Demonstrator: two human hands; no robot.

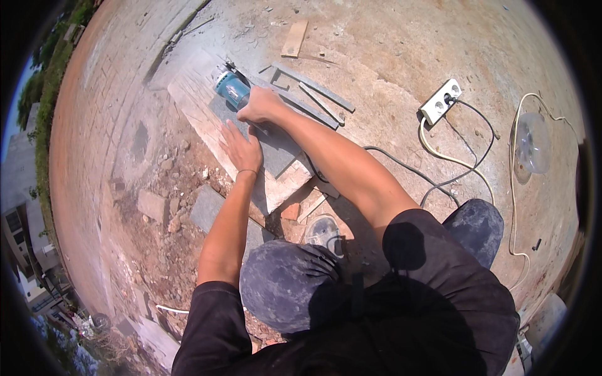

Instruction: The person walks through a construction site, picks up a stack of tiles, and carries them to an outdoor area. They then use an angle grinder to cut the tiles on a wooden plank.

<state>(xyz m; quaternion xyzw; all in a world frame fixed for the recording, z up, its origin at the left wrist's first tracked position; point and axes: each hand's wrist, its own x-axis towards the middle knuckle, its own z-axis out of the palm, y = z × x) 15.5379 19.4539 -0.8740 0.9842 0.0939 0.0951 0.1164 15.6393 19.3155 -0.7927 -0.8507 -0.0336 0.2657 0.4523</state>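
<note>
My right hand (263,105) is wrapped round the body of a teal angle grinder (232,89). The grinder's head is at the far end of a grey tile (285,152), amid pale dust; the dust and the tool hide where its disc touches. My left hand (243,148) lies flat with fingers stretched on the tile's left side, just nearer to me than the grinder. Under the tile is a pale, dusty board or slab (195,106). Narrow grey offcut strips (320,94) rest to the right of the tile.
A white power strip (441,101) with a black plug lies at right; its cables loop over the dirt. Beyond it sits a clear plastic container (533,144). Broken brick (152,207) and rubble lie at left, another grey tile (210,210) near my knee, a tan piece (295,39) farther off.
</note>
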